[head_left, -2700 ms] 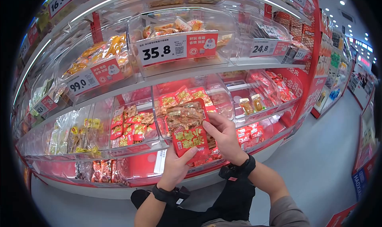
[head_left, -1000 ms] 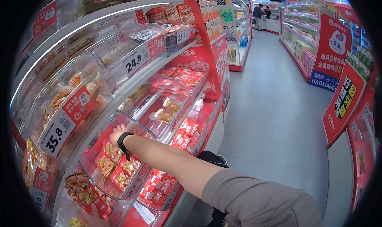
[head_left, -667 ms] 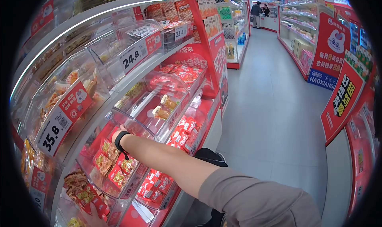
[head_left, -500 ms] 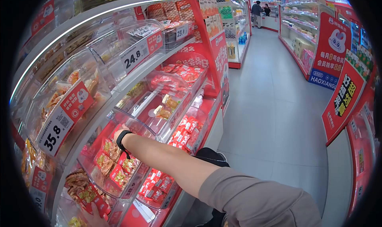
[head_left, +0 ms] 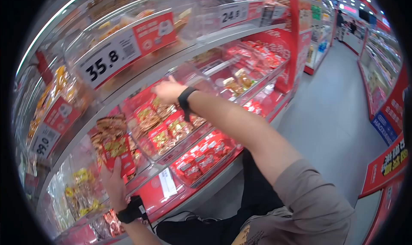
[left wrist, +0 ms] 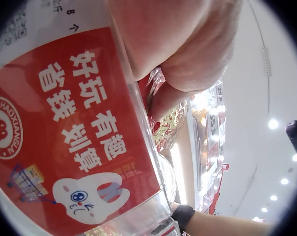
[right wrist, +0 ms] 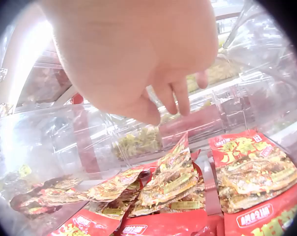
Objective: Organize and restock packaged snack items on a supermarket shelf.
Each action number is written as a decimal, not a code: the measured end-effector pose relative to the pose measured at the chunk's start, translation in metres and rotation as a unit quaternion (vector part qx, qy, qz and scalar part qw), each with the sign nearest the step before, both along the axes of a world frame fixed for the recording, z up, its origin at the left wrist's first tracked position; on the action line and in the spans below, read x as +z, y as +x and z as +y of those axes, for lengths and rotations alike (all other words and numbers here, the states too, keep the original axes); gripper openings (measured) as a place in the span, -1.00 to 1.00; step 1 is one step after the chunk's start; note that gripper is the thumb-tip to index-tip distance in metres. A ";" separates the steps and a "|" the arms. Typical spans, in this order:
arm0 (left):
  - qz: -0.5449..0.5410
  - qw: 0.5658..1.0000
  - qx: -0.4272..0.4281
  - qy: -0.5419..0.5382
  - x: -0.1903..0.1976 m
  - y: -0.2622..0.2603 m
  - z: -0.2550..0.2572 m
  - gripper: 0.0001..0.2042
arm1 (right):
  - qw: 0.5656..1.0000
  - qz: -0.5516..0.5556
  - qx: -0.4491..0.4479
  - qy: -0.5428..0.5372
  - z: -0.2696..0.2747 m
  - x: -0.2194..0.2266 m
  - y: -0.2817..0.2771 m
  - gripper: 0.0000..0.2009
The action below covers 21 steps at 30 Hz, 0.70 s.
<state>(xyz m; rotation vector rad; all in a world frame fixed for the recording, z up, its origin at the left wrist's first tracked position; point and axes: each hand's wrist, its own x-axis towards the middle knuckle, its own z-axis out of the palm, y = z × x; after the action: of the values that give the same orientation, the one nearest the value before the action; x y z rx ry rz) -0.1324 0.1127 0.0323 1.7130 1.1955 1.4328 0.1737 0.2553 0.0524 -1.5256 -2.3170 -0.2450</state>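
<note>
My left hand [head_left: 112, 182] holds a red snack packet [head_left: 118, 152] with a clear window showing brown dried food, its thumb on the packet's front. In the left wrist view, the gripping hand [left wrist: 187, 44] partly hides the packet [left wrist: 169, 125] behind a red and white price card. My right hand [head_left: 169, 91] hangs over a clear bin [head_left: 165, 157] of similar packets, near its back, with nothing in it. From the right wrist, its fingers [right wrist: 180, 96] are loosely extended above several red packets [right wrist: 256, 169].
Another bin of small red packets [head_left: 201, 159] is on the lower shelf. A shelf with a 35.8 price card [head_left: 124, 47] juts out above my hands. Bagged food [head_left: 79, 193] fills a bin at left. A grey-floored aisle [head_left: 317, 112] runs off to the right.
The head view has swung left, bringing more of my left hand and its packet into sight. My right hand, earlier lower among the bin's packets, is now raised above them.
</note>
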 end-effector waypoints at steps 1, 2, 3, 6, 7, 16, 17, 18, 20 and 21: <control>0.044 0.998 0.030 0.030 -0.007 -0.005 0.008 -0.69 | 0.998 -0.013 0.041 -0.042 -0.002 0.002 0.000 -0.48; 0.087 0.993 0.051 0.061 -0.012 -0.010 0.013 -0.71 | 0.996 -0.037 0.044 -0.068 -0.002 -0.001 -0.002 -0.45; 0.034 0.999 0.023 0.034 -0.007 -0.008 0.010 -0.72 | 0.993 -0.065 0.038 -0.091 -0.001 -0.004 -0.003 -0.40; -0.080 0.995 -0.056 -0.018 0.001 0.003 0.003 -0.72 | 0.974 -0.137 -0.001 -0.178 -0.008 -0.010 -0.008 -0.38; -0.081 0.994 -0.064 -0.020 0.002 0.003 0.003 -0.72 | 0.971 -0.151 -0.013 -0.185 -0.006 -0.014 -0.009 -0.39; -0.078 0.992 -0.086 -0.042 0.007 0.002 0.003 -0.72 | 0.970 -0.164 -0.022 -0.179 -0.003 -0.016 -0.009 -0.43; -0.070 0.993 -0.083 -0.044 0.008 0.001 0.003 -0.72 | 0.972 -0.157 -0.023 -0.171 -0.010 -0.009 -0.011 -0.45; -0.069 0.993 -0.086 -0.043 0.009 0.001 0.001 -0.72 | 0.975 -0.149 -0.023 -0.164 -0.016 -0.001 -0.012 -0.46; -0.067 0.993 -0.086 -0.045 0.011 0.003 -0.001 -0.72 | 0.986 -0.127 -0.012 -0.109 -0.022 0.003 -0.014 -0.56; -0.067 0.992 -0.090 -0.051 0.012 0.001 -0.002 -0.72 | 0.989 -0.099 -0.022 -0.110 -0.020 0.008 -0.018 -0.59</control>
<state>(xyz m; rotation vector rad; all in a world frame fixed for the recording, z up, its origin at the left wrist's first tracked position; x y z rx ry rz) -0.1309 0.1106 0.0445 1.5846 0.9980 1.3322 0.1561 0.2355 0.0605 -1.7286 -2.5390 -0.1620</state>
